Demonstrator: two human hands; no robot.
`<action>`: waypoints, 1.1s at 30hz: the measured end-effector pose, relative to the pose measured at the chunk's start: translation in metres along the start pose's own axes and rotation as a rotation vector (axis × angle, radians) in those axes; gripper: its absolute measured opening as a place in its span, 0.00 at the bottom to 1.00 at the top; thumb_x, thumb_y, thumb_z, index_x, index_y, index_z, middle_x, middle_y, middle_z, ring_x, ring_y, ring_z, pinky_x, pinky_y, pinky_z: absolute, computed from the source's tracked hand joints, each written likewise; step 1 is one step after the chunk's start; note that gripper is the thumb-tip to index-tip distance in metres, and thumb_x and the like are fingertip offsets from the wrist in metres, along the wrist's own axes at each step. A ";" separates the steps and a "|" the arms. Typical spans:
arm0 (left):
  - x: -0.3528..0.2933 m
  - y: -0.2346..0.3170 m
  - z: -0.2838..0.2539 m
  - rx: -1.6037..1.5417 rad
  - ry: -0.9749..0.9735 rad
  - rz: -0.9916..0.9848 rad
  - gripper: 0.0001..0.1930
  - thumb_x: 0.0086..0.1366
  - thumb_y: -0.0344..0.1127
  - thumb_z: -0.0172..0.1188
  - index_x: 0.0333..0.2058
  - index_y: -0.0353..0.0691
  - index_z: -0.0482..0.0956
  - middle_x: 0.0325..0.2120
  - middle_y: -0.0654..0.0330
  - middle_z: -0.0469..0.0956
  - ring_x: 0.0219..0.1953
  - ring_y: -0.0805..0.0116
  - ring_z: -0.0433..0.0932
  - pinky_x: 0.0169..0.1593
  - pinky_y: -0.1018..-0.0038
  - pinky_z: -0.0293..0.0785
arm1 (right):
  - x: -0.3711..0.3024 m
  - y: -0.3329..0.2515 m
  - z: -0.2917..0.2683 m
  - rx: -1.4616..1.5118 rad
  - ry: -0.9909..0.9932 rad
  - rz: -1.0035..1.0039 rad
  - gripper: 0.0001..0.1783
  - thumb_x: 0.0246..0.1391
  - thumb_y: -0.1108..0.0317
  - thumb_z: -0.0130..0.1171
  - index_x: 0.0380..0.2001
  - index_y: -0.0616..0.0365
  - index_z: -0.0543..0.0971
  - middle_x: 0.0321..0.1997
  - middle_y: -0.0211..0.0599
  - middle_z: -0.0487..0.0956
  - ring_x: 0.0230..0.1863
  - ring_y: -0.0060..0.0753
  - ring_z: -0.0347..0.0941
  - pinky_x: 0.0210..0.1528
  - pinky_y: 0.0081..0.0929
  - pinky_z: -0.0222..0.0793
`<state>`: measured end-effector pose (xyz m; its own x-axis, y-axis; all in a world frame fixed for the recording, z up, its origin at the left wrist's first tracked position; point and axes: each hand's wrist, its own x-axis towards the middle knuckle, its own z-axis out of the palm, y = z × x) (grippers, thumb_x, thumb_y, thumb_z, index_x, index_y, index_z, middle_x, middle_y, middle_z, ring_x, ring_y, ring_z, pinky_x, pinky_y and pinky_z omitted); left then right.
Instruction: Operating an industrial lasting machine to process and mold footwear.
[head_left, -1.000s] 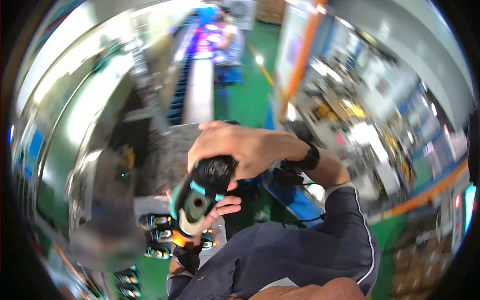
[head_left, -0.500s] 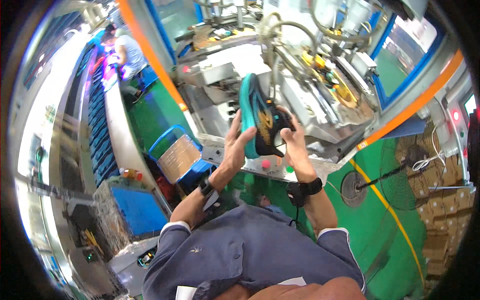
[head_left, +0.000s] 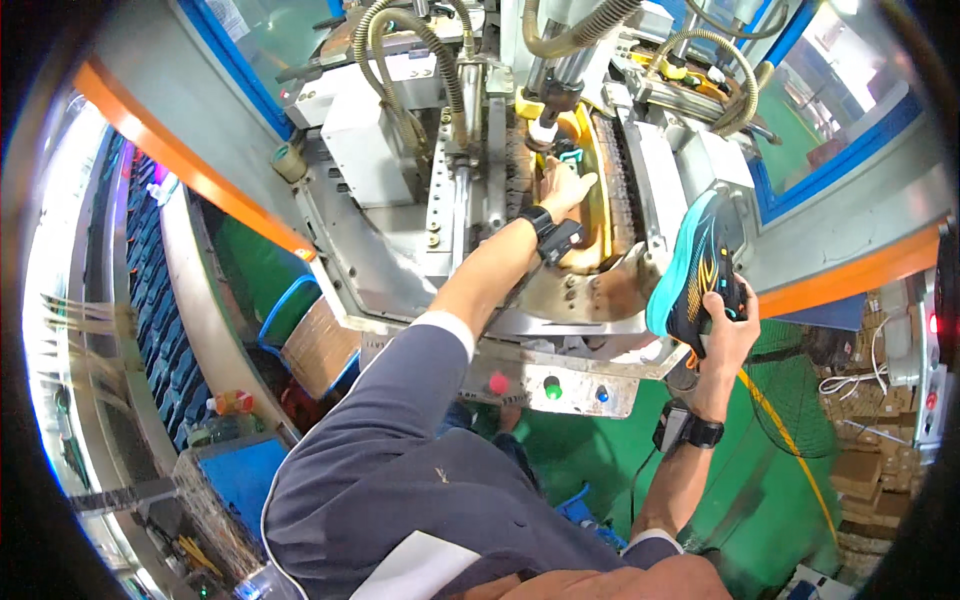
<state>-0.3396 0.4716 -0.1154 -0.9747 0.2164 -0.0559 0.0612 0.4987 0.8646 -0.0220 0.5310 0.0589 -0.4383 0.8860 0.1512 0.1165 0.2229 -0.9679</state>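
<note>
Person stands at a big grey press machine (head_left: 400,180) w/ hoses on top. All spots below given relative to that machine.

Left hand (head_left: 565,190) is stretched deep into the machine's middle, fingers spread flat and loose on the yellow-rimmed mould bed (head_left: 600,200), gripping nothing. Black wrist strap (head_left: 548,232) sits just behind that hand. Tip of the hand is right under the machine's upper plunger (head_left: 548,115); a small teal bit (head_left: 570,156) lies just beyond the fingertips, can't tell if touching.

Right hand (head_left: 725,325) is off the machine's right front corner, held up in the air, fingers wrapped tight round the heel end of a shoe (head_left: 695,270). Shoe is teal-soled w/ black upper and orange-yellow pattern, tilted w/ toe pointing up toward the machine's right side plate, sole facing left. It's clear of the mould bed, not resting on anything. Black watch-like band (head_left: 695,432) on that wrist.

On the machine's front edge, below the bed: a panel w/ red button (head_left: 497,383), green button (head_left: 552,387) and a small blue one (head_left: 601,394). Left of the machine's base sits a blue bin (head_left: 290,310) w/ a brown lining. Roll of tape (head_left: 290,163) on the machine's left shoulder. Green floor (head_left: 780,500) under its right side, cardboard boxes (head_left: 865,470) further right.
</note>
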 end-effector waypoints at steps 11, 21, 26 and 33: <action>-0.036 -0.021 -0.139 -1.072 -0.515 -0.339 0.09 0.57 0.25 0.61 0.37 0.26 0.78 0.32 0.53 0.81 0.32 0.65 0.81 0.37 0.71 0.79 | 0.151 0.001 0.153 -0.559 -0.268 -0.081 0.34 0.35 0.58 0.69 0.44 0.70 0.73 0.39 0.44 0.77 0.39 0.34 0.72 0.39 0.30 0.70; -0.293 -0.082 -0.436 -0.969 -0.129 -0.347 0.33 0.51 0.29 0.59 0.58 0.32 0.63 0.54 0.52 0.70 0.55 0.59 0.71 0.60 0.66 0.66 | 0.114 0.078 0.366 -0.946 -0.399 -0.348 0.24 0.41 0.57 0.64 0.38 0.66 0.75 0.39 0.59 0.79 0.42 0.51 0.79 0.46 0.38 0.74; -0.404 -0.146 -0.462 -1.014 0.425 -0.400 0.25 0.56 0.25 0.58 0.54 0.31 0.67 0.47 0.54 0.75 0.47 0.63 0.76 0.53 0.69 0.72 | 0.104 0.121 0.392 -0.909 -0.340 -0.155 0.45 0.47 0.56 0.61 0.61 0.69 0.51 0.46 0.60 0.77 0.46 0.55 0.77 0.48 0.44 0.73; -0.500 -0.144 -0.409 -1.087 0.733 -0.686 0.22 0.59 0.30 0.60 0.51 0.33 0.69 0.42 0.57 0.77 0.43 0.64 0.77 0.45 0.68 0.76 | -0.168 0.008 0.265 -0.436 -1.023 -0.707 0.10 0.54 0.68 0.54 0.37 0.62 0.77 0.33 0.48 0.78 0.37 0.52 0.75 0.41 0.43 0.69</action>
<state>0.0505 -0.0522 -0.0079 -0.6547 -0.4236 -0.6260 -0.3103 -0.6046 0.7336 -0.1833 0.2762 -0.0274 -0.9722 -0.1382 0.1890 -0.2233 0.7904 -0.5705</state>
